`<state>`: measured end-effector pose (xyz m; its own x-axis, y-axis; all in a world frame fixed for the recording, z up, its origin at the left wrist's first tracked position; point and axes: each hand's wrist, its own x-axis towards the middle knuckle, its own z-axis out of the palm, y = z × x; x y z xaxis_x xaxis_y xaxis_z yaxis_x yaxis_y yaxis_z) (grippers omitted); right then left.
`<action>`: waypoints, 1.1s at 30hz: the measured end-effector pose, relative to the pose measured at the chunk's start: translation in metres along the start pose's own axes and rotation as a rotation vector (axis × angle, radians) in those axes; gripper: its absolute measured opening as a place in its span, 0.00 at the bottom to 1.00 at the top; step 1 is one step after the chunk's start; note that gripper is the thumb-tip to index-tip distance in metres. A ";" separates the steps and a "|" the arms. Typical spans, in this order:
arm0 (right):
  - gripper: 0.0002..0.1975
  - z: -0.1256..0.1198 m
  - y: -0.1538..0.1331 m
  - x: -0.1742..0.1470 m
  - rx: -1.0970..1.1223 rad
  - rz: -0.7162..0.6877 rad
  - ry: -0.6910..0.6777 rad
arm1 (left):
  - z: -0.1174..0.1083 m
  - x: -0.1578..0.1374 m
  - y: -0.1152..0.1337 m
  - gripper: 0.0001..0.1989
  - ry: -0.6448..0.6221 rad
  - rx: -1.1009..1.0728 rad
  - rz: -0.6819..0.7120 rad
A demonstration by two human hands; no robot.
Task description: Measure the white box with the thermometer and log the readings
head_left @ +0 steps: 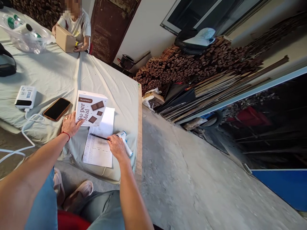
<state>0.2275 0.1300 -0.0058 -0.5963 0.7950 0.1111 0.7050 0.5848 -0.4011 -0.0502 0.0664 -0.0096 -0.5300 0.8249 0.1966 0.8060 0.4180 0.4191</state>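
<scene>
My left hand (71, 124) grips the lower left corner of a white "Su-per Meal" box (92, 110), thumb on its printed front; the fingers behind are partly hidden. This box covers the upper part of a paper sheet or notebook (98, 153) with dense handwriting. Between the fingers of my right hand (116, 146) is a thin black pen (98, 136), pointing left over the writing. Just beyond that hand, partly hidden by it, lies a white and blue handheld thermometer (126, 145). A phone (57, 109) with a dark screen rests left of the box.
On the cloth-covered table (59, 73) stand a white device (26, 96) with a cable (27, 127) and a clear plastic basin (28, 41) with bottles. Across it, a person (81, 28) handles a cardboard box (65, 39). Stacked wood (192, 64) lines the wall beyond the concrete floor (182, 169).
</scene>
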 end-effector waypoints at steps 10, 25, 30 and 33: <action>0.17 0.042 -0.046 0.040 1.060 0.261 0.489 | -0.001 -0.001 0.001 0.38 -0.010 -0.006 -0.016; 0.18 0.066 -0.040 0.045 0.730 0.333 0.457 | -0.006 -0.003 0.005 0.36 -0.002 0.000 0.007; 0.18 0.069 -0.039 0.046 0.647 0.300 0.417 | -0.006 -0.004 0.005 0.35 0.008 -0.009 0.013; 0.18 0.069 -0.039 0.046 0.618 0.295 0.411 | -0.007 -0.004 0.005 0.35 -0.001 -0.008 0.014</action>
<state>0.1458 0.1323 -0.0476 -0.1439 0.9692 0.2001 0.3998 0.2419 -0.8841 -0.0459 0.0632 -0.0023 -0.5188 0.8308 0.2015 0.8110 0.4037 0.4233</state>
